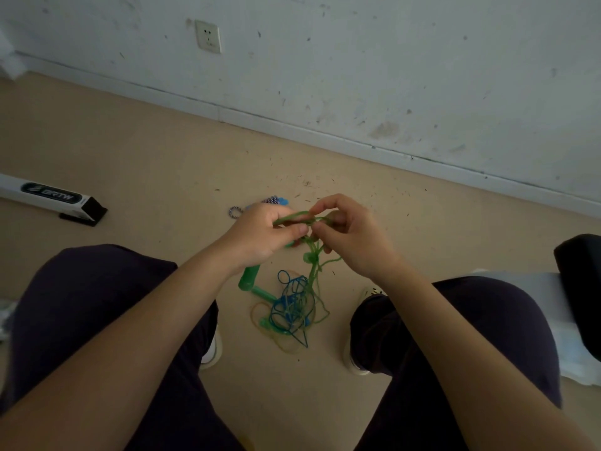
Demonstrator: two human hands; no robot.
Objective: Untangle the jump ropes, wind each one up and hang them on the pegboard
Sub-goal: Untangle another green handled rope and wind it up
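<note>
- Green cord (294,217) ran roughly level between the two hands at mid-frame in the head view, its long axis left to right.
- Left hand (260,236) pinched the cord's left stretch between thumb and curled fingers; right hand (351,236) pinched it just beside, at what looked like a knot.
- From the right hand's grip the cord dropped straight down-frame to the tangle (292,307) on the floor (146,151), so slack would have to come up from below, judging by that lie.
- Tangle mixed green, blue and yellowish strands, lower centre, between the knees; green handles (249,277) lay touching its upper-left edge.
- Striped rope (234,211) showed just behind the left hand, partly hidden.
- White box (48,196) sat far left, socket (208,36) upper left on the wall; no pegboard was visible.
</note>
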